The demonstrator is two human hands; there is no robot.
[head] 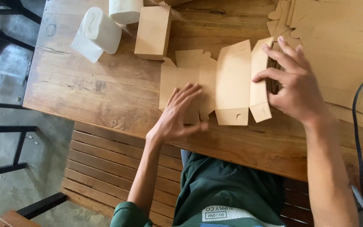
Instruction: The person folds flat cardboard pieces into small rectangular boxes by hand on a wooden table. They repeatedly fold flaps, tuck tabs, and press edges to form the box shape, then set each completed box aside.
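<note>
Two hands: left (177, 115) and right (293, 82). One flat box blank (232, 84) at frame centre. One folded box (153, 31) at upper centre. One stack of blanks (341, 54) at upper right. Two white tissue packs (101, 29) (124, 10) at upper left. One bench (101, 88).

The left hand (177, 113) lies palm down, fingers spread and pointing up and to the right, thumb stretched out to the side. Its wrist is bent back, and the bare forearm runs down and leftward to a green sleeve at the elbow. The right hand (297, 88) is also palm down, set higher and well apart from the left; its fingers reach leftward, the index curled with its tip pressing down. The bare right forearm drops straight toward the bottom edge.
</note>
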